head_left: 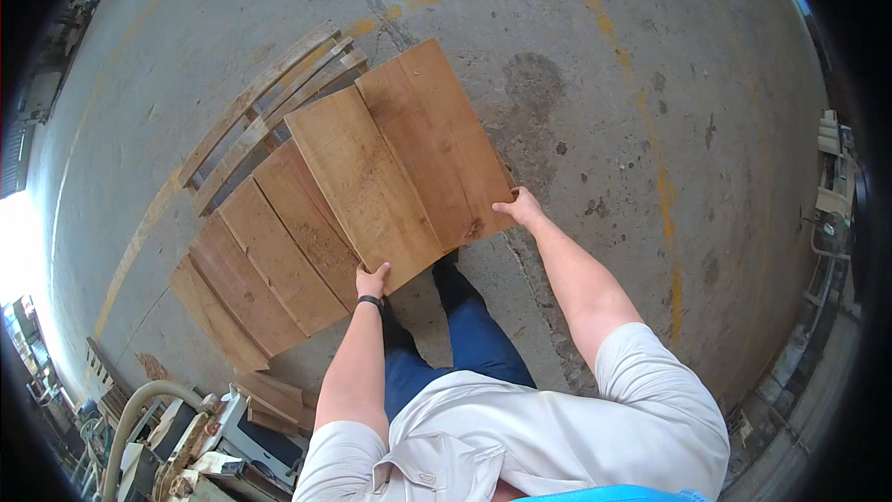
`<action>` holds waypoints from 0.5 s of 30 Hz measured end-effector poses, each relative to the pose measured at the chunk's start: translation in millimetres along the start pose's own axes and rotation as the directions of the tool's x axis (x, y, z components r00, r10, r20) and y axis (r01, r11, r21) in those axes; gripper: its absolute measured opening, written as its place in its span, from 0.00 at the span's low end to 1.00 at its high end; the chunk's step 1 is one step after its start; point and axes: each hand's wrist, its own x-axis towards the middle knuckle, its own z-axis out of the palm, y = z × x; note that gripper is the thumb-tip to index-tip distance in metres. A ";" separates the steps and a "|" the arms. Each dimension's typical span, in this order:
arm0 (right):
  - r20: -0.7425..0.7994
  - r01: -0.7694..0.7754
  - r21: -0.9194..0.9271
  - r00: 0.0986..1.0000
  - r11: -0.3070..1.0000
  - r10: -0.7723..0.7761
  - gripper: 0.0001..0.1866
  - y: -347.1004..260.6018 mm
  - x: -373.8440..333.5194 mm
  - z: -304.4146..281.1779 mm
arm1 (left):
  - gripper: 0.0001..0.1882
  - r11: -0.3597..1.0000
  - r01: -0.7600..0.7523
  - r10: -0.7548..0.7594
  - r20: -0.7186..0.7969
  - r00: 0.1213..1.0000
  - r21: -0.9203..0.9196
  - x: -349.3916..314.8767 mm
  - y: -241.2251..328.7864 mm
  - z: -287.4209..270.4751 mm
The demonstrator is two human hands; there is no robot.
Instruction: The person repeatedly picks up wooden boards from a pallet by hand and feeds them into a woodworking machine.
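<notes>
Left hand (pixel 373 278): closed on the near end of a broad wooden board (pixel 364 184), thumb on top, black wristband (pixel 370 300) just behind.

Right hand (pixel 521 209): gripping the near corner of a second wooden board (pixel 435 140), fingers curled under its edge, apparently; underside hidden.

Both boards: side by side, touching along their long edges, near ends raised above the concrete floor (pixel 595 84), far ends over the stack.

Stack of planks (pixel 265 265): fanned out in overlapping steps toward the left, resting partly on a slatted wooden pallet (pixel 265 107) flat on the floor.

Shoe (pixel 452 281) and blue trouser leg (pixel 474 339): directly below the lifted ends.

Yellow floor line (pixel 664 195): worn, curving along the right.

Machinery with pale hose (pixel 139 409): lower left, well apart from the boards.

Risks, judged: each board held at one point only, so either could twist or slide off its neighbour; a slipped grip would drop an end onto the foot beneath; rough edges could mean splinters for bare hands; fanned stack liable to shift if bumped.
</notes>
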 end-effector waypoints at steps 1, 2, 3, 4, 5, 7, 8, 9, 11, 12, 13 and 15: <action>0.059 0.048 0.108 0.997 0.993 -0.055 0.42 13.1 -5.4 -1.4 | 0.37 1.000 0.008 -0.008 0.019 1.000 0.001 -6.9 5.2 4.1; 0.048 0.035 0.104 0.998 0.994 -0.040 0.42 24.1 -12.0 -0.9 | 0.36 1.000 0.026 -0.025 0.150 0.988 -0.006 -14.0 11.7 4.6; 0.142 0.074 0.226 0.984 0.971 -0.108 0.36 36.5 -18.3 -2.0 | 0.35 0.999 0.041 -0.036 0.284 0.958 -0.013 -22.1 23.5 8.9; 0.235 0.116 0.352 0.950 0.929 -0.208 0.31 33.9 -26.6 0.4 | 0.35 0.999 0.034 -0.028 0.284 0.958 -0.018 -25.2 32.3 3.8; 0.227 0.124 0.351 0.950 0.928 -0.213 0.31 31.5 -35.6 2.1 | 0.31 0.996 -0.048 0.023 0.324 0.946 0.069 -28.2 41.4 -1.0; 0.138 0.218 0.384 0.947 0.897 -0.289 0.26 8.0 -60.3 11.6 | 0.28 0.978 -0.149 0.091 0.341 0.936 0.147 -29.0 49.0 -31.2; 0.135 0.236 0.387 0.942 0.891 -0.308 0.26 -3.4 -73.9 15.7 | 0.25 0.934 -0.257 0.179 0.296 0.938 0.249 -30.1 52.6 -48.2; 0.025 0.313 0.367 0.938 0.876 -0.345 0.24 -11.5 -85.1 16.4 | 0.23 0.868 -0.356 0.275 0.262 0.925 0.347 -30.7 57.6 -63.0; -0.112 0.369 0.329 0.929 0.869 -0.352 0.23 -0.8 -111.6 13.9 | 0.21 0.760 -0.439 0.355 0.260 0.898 0.478 -50.2 71.5 -79.1; -0.198 0.430 0.124 0.894 0.894 -0.403 0.22 0.0 -129.9 12.5 | 0.20 0.626 -0.485 0.431 0.246 0.868 0.611 -63.4 81.1 -93.9; -0.270 0.462 -0.090 0.841 0.882 -0.468 0.21 -0.4 -147.9 12.2 | 0.20 0.622 -0.499 0.446 0.251 0.859 0.603 -73.8 86.5 -111.6; -0.314 0.456 -0.182 0.812 0.871 -0.491 0.22 2.6 -189.9 14.0 | 0.20 0.508 -0.434 0.448 0.203 0.871 0.744 -96.8 90.7 -154.4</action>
